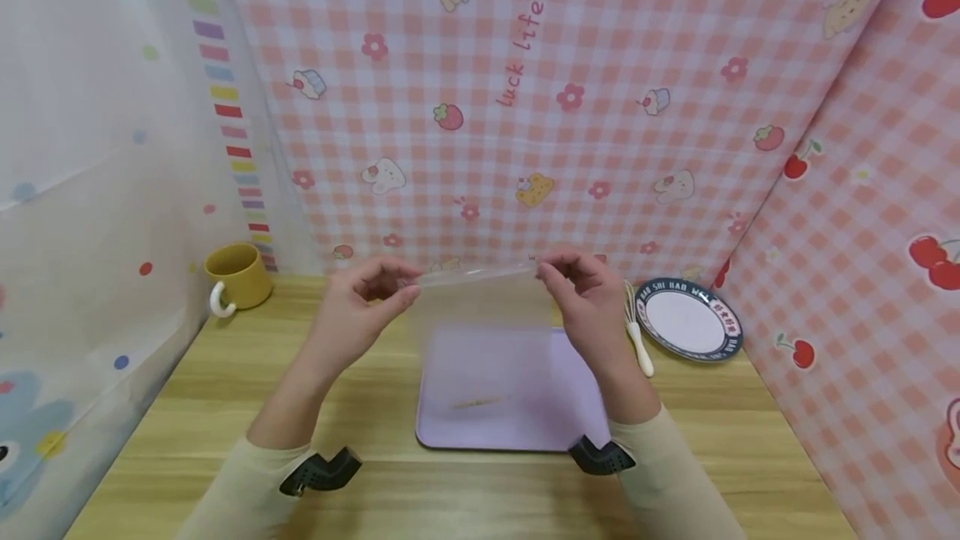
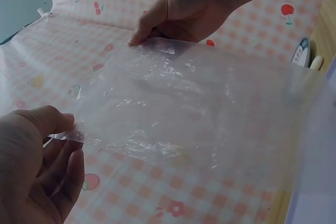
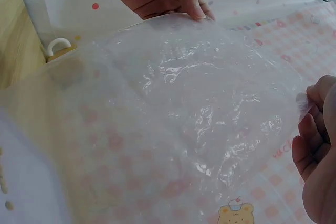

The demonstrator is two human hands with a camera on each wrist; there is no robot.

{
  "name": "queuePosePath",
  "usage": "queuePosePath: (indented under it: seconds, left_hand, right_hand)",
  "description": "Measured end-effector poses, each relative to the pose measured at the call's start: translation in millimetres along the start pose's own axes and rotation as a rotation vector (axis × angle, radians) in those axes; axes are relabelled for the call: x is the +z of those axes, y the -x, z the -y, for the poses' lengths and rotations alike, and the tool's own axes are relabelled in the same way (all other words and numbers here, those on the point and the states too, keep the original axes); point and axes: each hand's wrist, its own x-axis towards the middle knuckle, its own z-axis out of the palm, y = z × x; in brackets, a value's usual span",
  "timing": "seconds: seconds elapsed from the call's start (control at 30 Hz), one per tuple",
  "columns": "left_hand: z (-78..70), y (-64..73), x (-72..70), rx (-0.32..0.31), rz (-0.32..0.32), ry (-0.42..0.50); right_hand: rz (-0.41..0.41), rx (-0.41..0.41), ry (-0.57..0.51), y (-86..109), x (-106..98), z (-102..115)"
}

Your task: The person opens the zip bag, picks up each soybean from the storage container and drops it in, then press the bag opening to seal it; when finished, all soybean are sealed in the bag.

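Observation:
A clear, thin plastic bag (image 1: 487, 307) is stretched between my two hands above a lilac tray (image 1: 576, 394). My left hand (image 1: 358, 315) pinches its upper left corner between thumb and fingers. At the opposite upper corner, my right hand (image 1: 588, 298) pinches the film the same way. The bag hangs down flat, and the tray shows through it. Wrinkles and bright reflections cover the plastic (image 2: 157, 98) in the left wrist view. From the right wrist, the film (image 3: 210, 93) spans most of the picture.
At the table's back left stands a yellow mug (image 1: 243, 277) with a white handle. A white-handled whisk (image 1: 640, 348) lies right of my right hand, beside a dark-rimmed plate (image 1: 690, 319). Checkered cloth (image 1: 480, 148) hangs behind the wooden table (image 1: 360, 407).

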Motion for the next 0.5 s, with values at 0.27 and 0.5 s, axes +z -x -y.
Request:
queuePosePath:
  seconds: [0.27, 0.5]
  left_hand:
    - [-1.9, 0.7, 10.1, 0.081, -0.043, 0.023]
    - [-6.1, 1.7, 11.4, 0.131, -0.085, -0.008]
  right_hand:
    - [0.046, 0.158, 0.036, 14.8, -7, -10]
    - [0.104, 0.152, 0.141, 18.8, -12, -16]
